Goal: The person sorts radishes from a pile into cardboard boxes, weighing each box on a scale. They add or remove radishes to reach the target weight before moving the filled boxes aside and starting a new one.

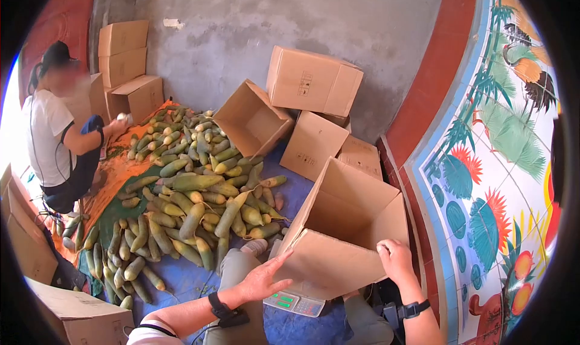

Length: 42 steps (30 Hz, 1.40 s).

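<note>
An open cardboard box stands tilted in front of me, its inside dark brown and bare where I can see it. Below it shows a digital scale with green lit displays and a keypad. My left hand lies with fingers stretched out at the box's left front side, palm toward the cardboard. With curled fingers, my right hand grips the box's right front rim. Left of the box lies a big heap of green radishes, the nearest ones close to my knee.
A person crouches at the left, holding something pale. Several cardboard boxes are stacked by the grey wall, more at the back left. A box stands near left. Blue sheeting covers the floor; a tiled mural lines the right.
</note>
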Tool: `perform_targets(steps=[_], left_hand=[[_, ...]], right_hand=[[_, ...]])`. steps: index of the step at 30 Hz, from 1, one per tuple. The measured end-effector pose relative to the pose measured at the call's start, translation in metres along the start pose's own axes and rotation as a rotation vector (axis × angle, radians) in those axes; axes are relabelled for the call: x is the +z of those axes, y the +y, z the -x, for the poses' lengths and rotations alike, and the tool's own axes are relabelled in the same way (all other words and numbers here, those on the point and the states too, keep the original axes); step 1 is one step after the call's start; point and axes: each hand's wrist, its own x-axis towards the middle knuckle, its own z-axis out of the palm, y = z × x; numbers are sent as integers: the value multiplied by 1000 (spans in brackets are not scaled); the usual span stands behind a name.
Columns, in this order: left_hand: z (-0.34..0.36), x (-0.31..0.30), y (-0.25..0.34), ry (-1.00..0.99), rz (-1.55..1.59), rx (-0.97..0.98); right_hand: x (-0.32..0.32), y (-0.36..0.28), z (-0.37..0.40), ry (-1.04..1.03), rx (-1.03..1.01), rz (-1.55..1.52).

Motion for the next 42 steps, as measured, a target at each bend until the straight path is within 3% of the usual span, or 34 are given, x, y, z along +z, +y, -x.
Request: perform_targets(steps=[4, 10, 17, 21, 26, 29, 31, 37, 42], left_hand=[[1, 1, -4, 38, 11, 26], [2, 6, -11, 107, 111, 33], [9, -12, -9, 231, 718, -62], [18, -50, -36, 431, 585, -138], [51, -79, -136, 613, 271, -417], [74, -91, -192, 614, 153, -548], [83, -99, -213, 592, 3, -741], [93, -124, -309, 605, -201, -898], [81, -142, -330, 549, -366, -1041]], right_hand=[[8, -5, 15, -14, -122, 85], [16, -12, 25, 7, -93, 191], [28, -5, 24, 38, -105, 263], [32, -6, 24, 61, -113, 286], [35, -2, 25, 88, -114, 324], [36, 1, 26, 95, -140, 353], [37, 1, 27, 86, -130, 367], [39, 6, 30, 83, -111, 402], [39, 10, 33, 95, -123, 448]])
